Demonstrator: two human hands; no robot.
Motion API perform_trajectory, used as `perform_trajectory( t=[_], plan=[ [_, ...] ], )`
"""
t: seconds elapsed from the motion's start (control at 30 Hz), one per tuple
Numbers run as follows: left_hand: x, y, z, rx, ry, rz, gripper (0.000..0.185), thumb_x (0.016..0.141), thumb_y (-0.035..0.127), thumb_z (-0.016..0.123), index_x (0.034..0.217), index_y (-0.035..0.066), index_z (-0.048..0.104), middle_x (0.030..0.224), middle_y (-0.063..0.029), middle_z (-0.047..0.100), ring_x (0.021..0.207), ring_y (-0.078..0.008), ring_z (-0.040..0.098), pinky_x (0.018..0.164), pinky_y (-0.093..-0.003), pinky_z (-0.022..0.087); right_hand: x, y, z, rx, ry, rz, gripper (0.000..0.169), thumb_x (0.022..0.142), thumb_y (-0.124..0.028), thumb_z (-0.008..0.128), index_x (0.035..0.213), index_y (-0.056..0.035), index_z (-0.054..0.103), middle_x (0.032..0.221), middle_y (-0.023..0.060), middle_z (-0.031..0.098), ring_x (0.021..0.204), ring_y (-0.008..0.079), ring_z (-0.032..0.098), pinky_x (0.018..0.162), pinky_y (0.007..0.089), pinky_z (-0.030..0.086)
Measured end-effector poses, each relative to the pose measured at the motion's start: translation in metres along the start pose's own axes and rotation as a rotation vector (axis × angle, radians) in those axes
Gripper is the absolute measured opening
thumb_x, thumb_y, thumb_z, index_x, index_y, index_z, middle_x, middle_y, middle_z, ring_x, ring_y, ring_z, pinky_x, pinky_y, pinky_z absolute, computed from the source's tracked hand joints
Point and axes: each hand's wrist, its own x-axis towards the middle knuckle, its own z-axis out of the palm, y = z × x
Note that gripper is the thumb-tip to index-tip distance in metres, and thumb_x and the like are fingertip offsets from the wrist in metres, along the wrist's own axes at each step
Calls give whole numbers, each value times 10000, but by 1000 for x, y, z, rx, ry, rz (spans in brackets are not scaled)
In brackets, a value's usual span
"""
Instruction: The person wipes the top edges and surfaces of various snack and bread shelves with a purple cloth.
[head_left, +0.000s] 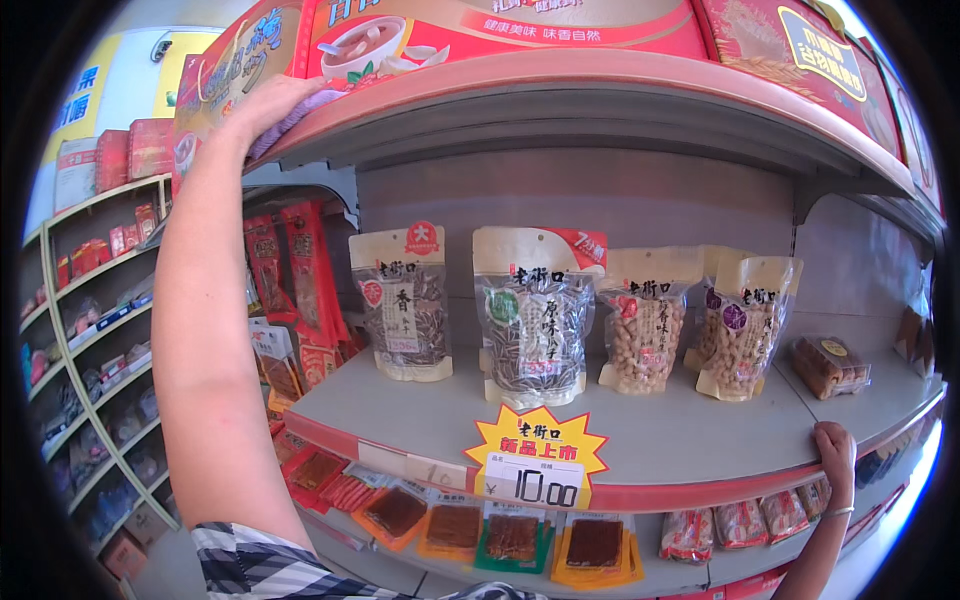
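Observation:
My left hand is raised at the upper left, pressing a purple cloth against the left end of the upper shelf's front edge. My right hand rests with curled fingers on the front edge of the middle shelf, at its right part. On that shelf stand bags of sunflower seeds, upright bags of peanuts and a clear plastic box of brown food. A yellow starburst price sign is fixed to the shelf's front edge.
Large red gift boxes stand on the upper shelf. Below lie packets of dark snacks and red-and-white bags. Red packets hang behind my left arm. Another stocked shelf rack stands at the far left.

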Motion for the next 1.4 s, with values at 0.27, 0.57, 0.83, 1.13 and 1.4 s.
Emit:
perform_trajectory(
  t=[0.27,0.57,0.83,1.13,1.4],
  plan=[
    [-10,58,9,-171,-16,-65,489,853,416,482,1084,12,631,1052,-192,645,973,-244,608,842,-325,428,5,-14,2,-72,-20,18,275,800,-241,554,809,9,667,823,162,652,744,311,627,695,373,477],
    [-4,285,27,-311,-30,137,345,834,396,564,734,67,586,681,-33,502,555,-129,423,530,-299,288,-3,-9,-9,-73,-19,-42,265,836,-234,530,787,-13,668,839,146,657,742,326,621,690,387,484],
    [11,370,45,-311,57,347,393,831,343,566,981,-6,668,966,-106,678,835,-159,620,763,-288,452,-6,-12,-14,0,-66,-157,272,859,-226,517,838,2,663,889,144,663,809,329,623,738,390,486],
    [13,386,41,-629,-51,91,292,869,263,553,949,5,665,855,-80,675,742,-136,620,685,-262,484,-8,1,-22,1,23,-277,177,799,-179,547,728,-49,644,810,93,654,751,300,614,725,395,484],
    [18,346,16,-1408,47,-35,234,893,199,536,980,4,631,864,-93,680,753,-204,659,716,-337,533,-9,-1,-23,82,14,-318,123,769,-150,584,721,-54,644,783,84,647,734,288,614,750,397,476]
  ],
)
